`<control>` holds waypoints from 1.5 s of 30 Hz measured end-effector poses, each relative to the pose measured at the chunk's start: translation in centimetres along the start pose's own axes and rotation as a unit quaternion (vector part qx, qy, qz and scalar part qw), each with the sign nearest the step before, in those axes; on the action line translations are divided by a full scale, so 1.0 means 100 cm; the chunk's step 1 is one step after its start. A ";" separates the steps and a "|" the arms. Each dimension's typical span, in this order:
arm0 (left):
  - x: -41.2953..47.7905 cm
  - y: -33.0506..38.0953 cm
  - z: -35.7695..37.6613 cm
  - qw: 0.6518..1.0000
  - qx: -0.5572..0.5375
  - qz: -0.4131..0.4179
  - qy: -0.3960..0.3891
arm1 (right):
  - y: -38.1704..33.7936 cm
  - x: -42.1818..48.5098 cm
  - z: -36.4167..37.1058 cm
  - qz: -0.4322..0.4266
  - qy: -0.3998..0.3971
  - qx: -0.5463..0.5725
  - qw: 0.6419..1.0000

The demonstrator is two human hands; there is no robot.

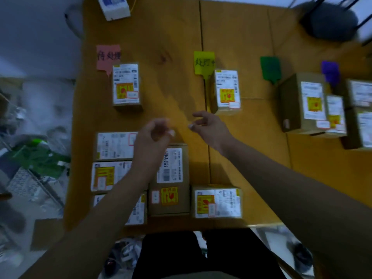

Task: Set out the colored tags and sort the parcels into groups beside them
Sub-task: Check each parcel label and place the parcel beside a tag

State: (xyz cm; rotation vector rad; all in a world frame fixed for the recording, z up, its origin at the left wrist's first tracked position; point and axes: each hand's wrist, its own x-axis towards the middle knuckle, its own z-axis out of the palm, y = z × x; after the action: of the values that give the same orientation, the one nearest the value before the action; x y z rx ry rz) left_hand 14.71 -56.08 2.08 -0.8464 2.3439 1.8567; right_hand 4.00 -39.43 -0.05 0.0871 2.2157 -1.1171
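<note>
Four tags in a row across the far surface (161, 37): pink tag (108, 57) and yellow tag (203, 61) with blurred handwriting, green tag (270, 67) and purple tag (330, 71) blank or unreadable. One parcel (126, 85) beside pink, one parcel (227, 90) beside yellow, a cluster (314, 105) at right cut off by the edge, five unsorted boxes (170, 178) near, partly hidden under forearms, labels blurred. Left hand (155, 133) and right hand (207, 125) above the surface, fingers loosely curled, empty.

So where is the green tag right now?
In the head view, the green tag lies far right on the table, between the yellow tag and purple tag.
</note>
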 end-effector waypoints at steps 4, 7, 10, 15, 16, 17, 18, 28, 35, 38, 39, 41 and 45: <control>-0.056 -0.007 0.057 0.929 0.192 0.060 -0.311 | 0.037 -0.021 -0.032 0.005 0.010 0.009 1.000; -0.081 -0.033 0.088 0.769 0.473 0.177 -0.392 | 0.062 -0.032 -0.051 0.010 0.009 0.023 1.000; -0.095 -0.050 0.108 0.697 0.567 0.228 -0.375 | 0.081 -0.043 -0.069 0.012 -0.001 0.033 0.999; -0.093 -0.035 0.120 0.781 0.525 0.177 -0.289 | 0.099 -0.067 -0.096 0.009 -0.050 0.069 0.996; -0.093 -0.026 0.121 0.830 0.480 0.141 -0.248 | 0.100 -0.073 -0.100 0.001 -0.059 0.086 0.995; -0.093 -0.016 0.123 0.886 0.413 0.094 -0.190 | 0.100 -0.079 -0.105 -0.008 -0.064 0.106 0.992; -0.093 -0.003 0.125 0.936 0.328 0.039 -0.122 | 0.100 -0.085 -0.108 -0.018 -0.069 0.125 0.990; -0.096 0.064 0.145 0.992 -0.096 -0.053 0.065 | 0.069 -0.112 -0.135 -0.099 -0.128 0.251 0.955; -0.104 0.088 0.131 0.980 -0.188 0.014 0.058 | 0.057 -0.115 -0.154 -0.128 -0.173 0.300 0.929; -0.105 0.093 0.128 0.980 -0.193 0.014 0.050 | 0.057 -0.115 -0.154 -0.127 -0.178 0.306 0.927; -0.105 0.093 0.128 0.980 -0.193 0.014 0.049 | 0.057 -0.114 -0.154 -0.128 -0.178 0.307 0.926; -0.104 0.094 0.128 0.980 -0.190 0.008 0.050 | 0.059 -0.112 -0.154 -0.131 -0.176 0.306 0.926; -0.101 0.090 0.126 0.982 -0.182 -0.003 0.039 | 0.063 -0.108 -0.149 -0.124 -0.169 0.303 0.930</control>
State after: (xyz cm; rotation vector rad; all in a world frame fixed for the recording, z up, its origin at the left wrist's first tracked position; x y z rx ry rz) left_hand 15.66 -39.42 10.05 -0.9700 2.0651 2.3330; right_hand 6.89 -22.03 8.20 -0.1230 1.5467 -1.7800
